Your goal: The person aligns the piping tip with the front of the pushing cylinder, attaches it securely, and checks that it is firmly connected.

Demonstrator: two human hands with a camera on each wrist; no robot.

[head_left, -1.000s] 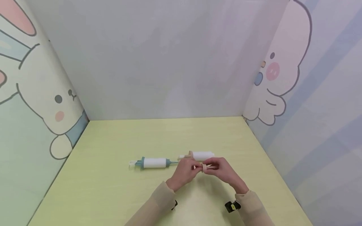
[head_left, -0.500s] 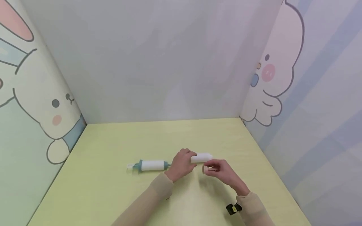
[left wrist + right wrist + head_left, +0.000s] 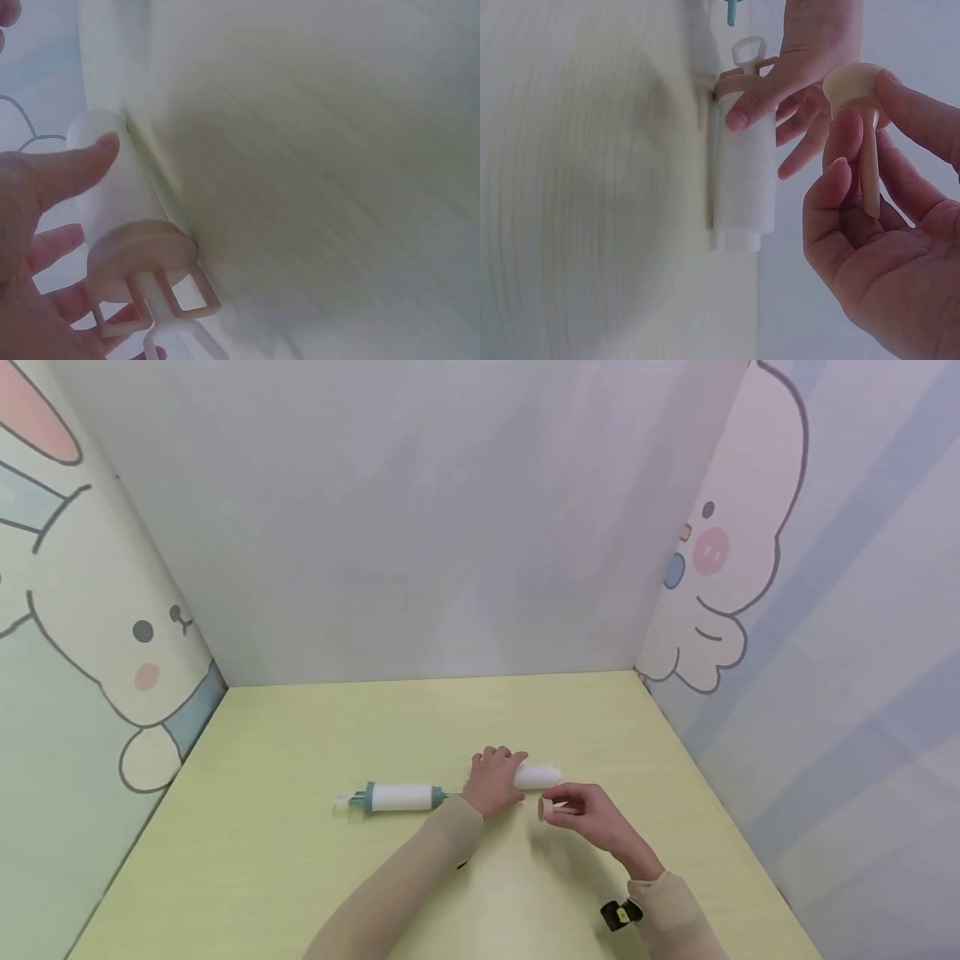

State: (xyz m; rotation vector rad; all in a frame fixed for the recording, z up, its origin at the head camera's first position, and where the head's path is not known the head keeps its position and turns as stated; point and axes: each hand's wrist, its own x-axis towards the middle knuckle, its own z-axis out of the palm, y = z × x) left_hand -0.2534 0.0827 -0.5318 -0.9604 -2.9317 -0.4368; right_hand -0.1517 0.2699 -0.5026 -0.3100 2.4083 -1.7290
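Note:
A white icing syringe [image 3: 537, 777] with a beige collar [image 3: 142, 251] lies on the table. My left hand [image 3: 497, 782] is around its collar end, fingers spread; in the left wrist view the thumb [image 3: 79, 169] lies over the white barrel and other fingers show on its far side. Its threaded end [image 3: 742, 240] is bare. Just in front of that end, my right hand [image 3: 596, 817] pinches a beige nozzle cap [image 3: 853, 84] with a thin spout, wide mouth facing left in the head view.
A second syringe [image 3: 402, 797] with teal fittings lies to the left, its thin spout running behind my left hand. The pale yellow table [image 3: 300, 877] meets a grey back wall [image 3: 427, 568] and printed side walls.
My left hand has left the nozzle cap and moved away from me to the white syringe, covering its collar. My right hand still holds the cap in nearly the same place.

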